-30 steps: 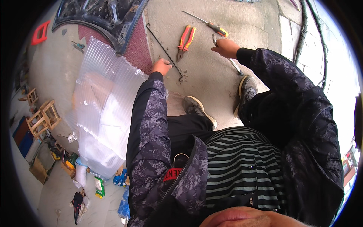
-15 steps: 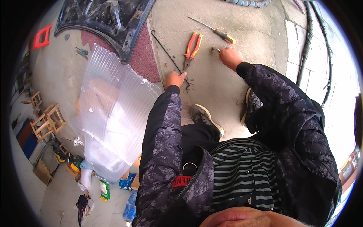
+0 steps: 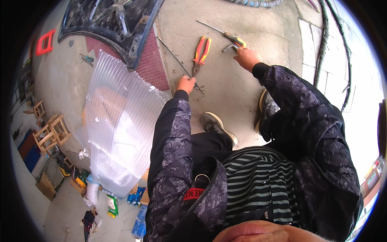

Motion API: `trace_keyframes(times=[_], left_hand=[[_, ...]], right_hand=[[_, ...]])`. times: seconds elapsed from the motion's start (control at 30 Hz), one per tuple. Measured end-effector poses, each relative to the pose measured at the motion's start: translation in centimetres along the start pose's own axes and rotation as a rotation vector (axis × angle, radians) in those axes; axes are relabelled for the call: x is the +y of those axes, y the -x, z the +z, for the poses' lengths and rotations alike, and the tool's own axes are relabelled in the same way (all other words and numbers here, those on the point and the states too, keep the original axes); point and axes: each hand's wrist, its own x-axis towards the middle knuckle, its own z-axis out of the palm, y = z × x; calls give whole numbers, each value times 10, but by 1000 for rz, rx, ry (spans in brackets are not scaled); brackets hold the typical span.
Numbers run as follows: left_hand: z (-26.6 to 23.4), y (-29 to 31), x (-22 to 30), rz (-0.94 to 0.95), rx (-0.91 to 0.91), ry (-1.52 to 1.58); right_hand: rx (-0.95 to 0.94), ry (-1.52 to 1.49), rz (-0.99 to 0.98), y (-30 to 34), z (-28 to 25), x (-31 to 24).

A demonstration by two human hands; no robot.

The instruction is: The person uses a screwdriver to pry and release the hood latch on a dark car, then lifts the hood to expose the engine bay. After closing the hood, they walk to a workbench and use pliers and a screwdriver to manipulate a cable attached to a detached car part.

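Note:
My left hand is closed around a long thin dark metal rod, which slants across the concrete from upper left to lower right. My right hand is closed on a short metal piece with a curved, hook-like end; the rest of that piece is hidden by my fingers. Between the hands, beside the rod, lie pliers with red and yellow handles, their jaws close to my left hand. A screwdriver with a black and yellow handle lies just beyond my right hand.
A black car hood-like panel lies on a dark red mat at the far left. Nearer are clear corrugated plastic sheets. Wooden stools and a red frame stand left. Dark hoses run along the right.
The rod has turned in my left hand, so its hooked ends no longer show clearly. More of the curved metal piece now shows at my right hand, close to the screwdriver handle.

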Motion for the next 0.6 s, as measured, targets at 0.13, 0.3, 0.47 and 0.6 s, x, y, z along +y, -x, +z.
trace_keyframes(times=[0.13, 0.3, 0.47, 0.6], left_hand=[[-9, 10, 7, 7, -77, 295], [-31, 44, 36, -148, -210, 643], [-43, 80, 67, -152, -329, 811], [-43, 102, 88, -107, -381, 846]], right_hand=[[-47, -41, -81, -1, -3, -24], [-73, -166, -155, -2, -16, -60], [-167, -385, -210, -6, -27, -86], [-454, -893, -9, -4, -33, -101]])
